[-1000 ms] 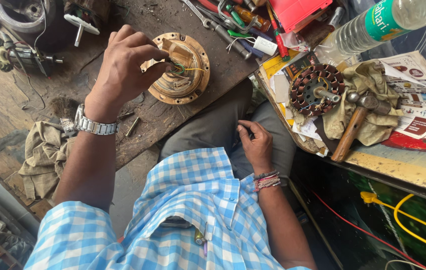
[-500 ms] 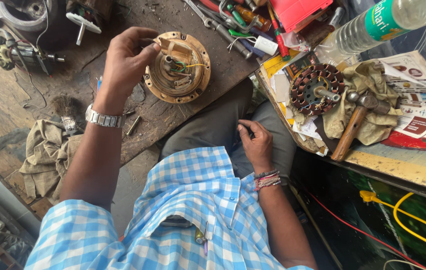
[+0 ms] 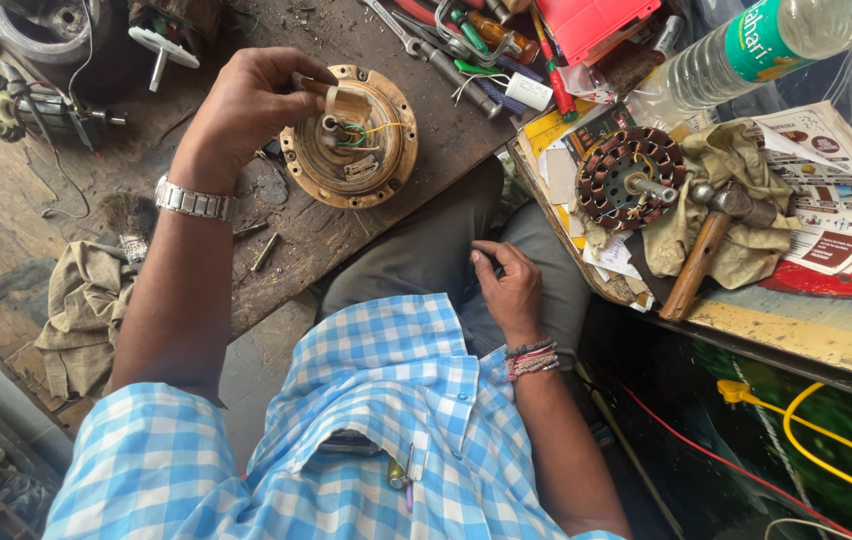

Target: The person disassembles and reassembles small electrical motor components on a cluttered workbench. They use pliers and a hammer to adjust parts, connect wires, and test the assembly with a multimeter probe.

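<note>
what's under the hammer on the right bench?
The hammer lies on a crumpled beige rag, its head beside the copper-wound stator. The rag rests on printed papers. What lies beneath the rag's folds is covered.

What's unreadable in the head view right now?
- Left hand: fingertips cover the near rim of the round motor housing; the grip is hidden.
- Right hand: fingers curl on the lap; any small part pinched is too small.
- Water bottle: cut off by the top edge.
</note>
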